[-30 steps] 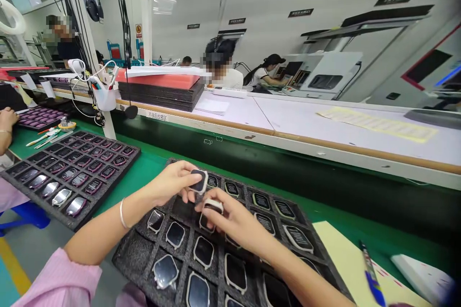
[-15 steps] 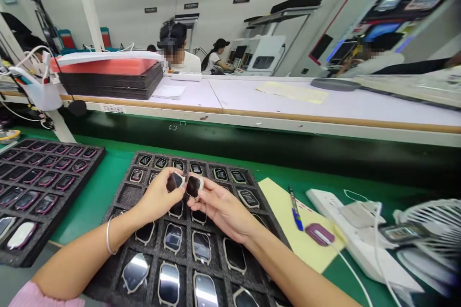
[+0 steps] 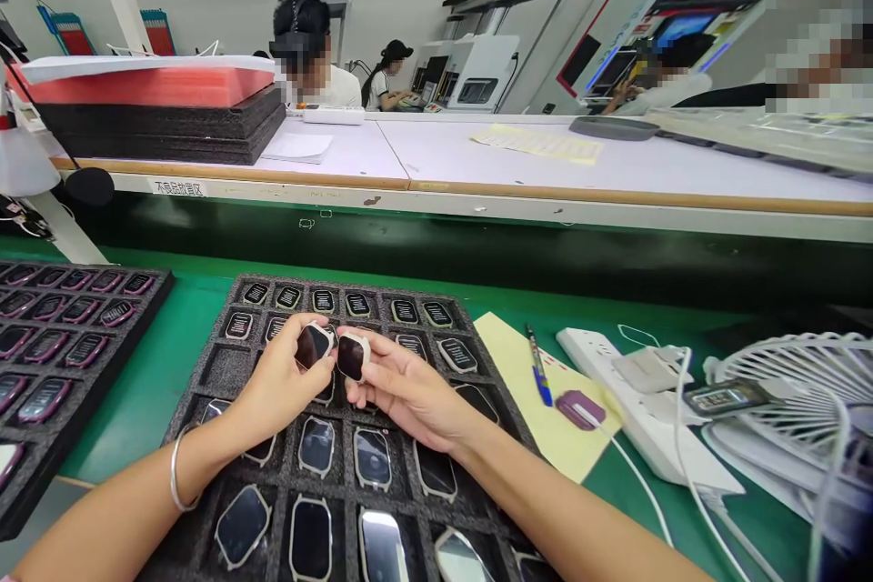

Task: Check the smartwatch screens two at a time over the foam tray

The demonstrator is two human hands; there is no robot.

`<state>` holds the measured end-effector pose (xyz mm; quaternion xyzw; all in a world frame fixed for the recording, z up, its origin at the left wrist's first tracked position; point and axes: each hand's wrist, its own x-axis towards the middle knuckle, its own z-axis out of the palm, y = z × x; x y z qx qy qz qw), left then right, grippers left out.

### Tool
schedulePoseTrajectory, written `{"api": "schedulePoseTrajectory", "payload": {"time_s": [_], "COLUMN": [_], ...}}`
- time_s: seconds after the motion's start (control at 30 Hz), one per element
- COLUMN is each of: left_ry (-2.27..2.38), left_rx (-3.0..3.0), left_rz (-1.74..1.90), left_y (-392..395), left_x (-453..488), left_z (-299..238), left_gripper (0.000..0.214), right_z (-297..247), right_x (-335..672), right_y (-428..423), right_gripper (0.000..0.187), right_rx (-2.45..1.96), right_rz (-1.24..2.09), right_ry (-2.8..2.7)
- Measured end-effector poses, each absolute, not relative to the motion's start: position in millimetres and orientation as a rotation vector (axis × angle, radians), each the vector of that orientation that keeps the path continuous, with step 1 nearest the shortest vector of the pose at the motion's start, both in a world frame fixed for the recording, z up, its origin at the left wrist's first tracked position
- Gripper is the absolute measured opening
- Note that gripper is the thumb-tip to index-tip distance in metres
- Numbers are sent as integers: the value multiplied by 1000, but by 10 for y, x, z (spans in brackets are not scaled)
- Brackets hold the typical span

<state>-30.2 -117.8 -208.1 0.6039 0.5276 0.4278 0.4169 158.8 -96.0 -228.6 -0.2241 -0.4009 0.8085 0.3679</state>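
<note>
Smartwatches (image 3: 317, 447) in pale cases sit in the compartments of a dark foam tray (image 3: 225, 370), laid on the green tabletop (image 3: 143, 382) in front of a person. Above the tray, the left hand (image 3: 283, 386) grips a first watch (image 3: 312, 349) between thumb and fingers, its dark screen turned up. Just beside it, the right hand (image 3: 409, 391) pinches a second watch (image 3: 353, 356), also dark-faced, with its pale side showing; whether the two cases touch, I can't tell. A silvery bangle (image 3: 174, 468) circles the left wrist.

Screens in the tray's far rows carry white lines; several nearer ones are dark or glossy with reflected light. Off to the left, another foam tray (image 3: 117, 355) holds purple-cased watches (image 3: 45, 398). On the right a blue pen (image 3: 540, 368) lies on yellow paper (image 3: 497, 346), near a white power strip (image 3: 641, 418) and a white fan (image 3: 791, 382). On the shelf (image 3: 436, 145) behind, red foam (image 3: 156, 86) tops a stack of black foam (image 3: 164, 132), and beyond it a co-worker in a dark cap (image 3: 388, 77) faces a white machine (image 3: 484, 73).
</note>
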Motion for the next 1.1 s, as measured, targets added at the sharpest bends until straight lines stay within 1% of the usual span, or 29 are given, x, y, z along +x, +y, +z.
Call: {"api": "schedulePoseTrajectory", "payload": {"time_s": [0.23, 0.73, 0.9, 1.1], "left_ry": [1354, 1343, 1380, 1350], "left_rx": [1486, 1479, 1466, 1476], "left_rz": [1085, 1090, 1155, 1155], "left_y": [-1195, -1203, -1213, -1207], "left_x": [-276, -264, -269, -266], "left_z": [-2111, -2038, -2054, -2054], "left_gripper": [37, 36, 37, 34], "right_z": [-2263, -2263, -2254, -2248], "right_x": [1597, 1622, 1616, 1601], "right_y": [-981, -980, -995, -997], "right_gripper": [49, 48, 49, 47], "right_rx": [-562, -520, -519, -489], "right_rz": [2139, 2133, 2121, 2145], "right_ry": [-969, -1009, -1000, -972]}}
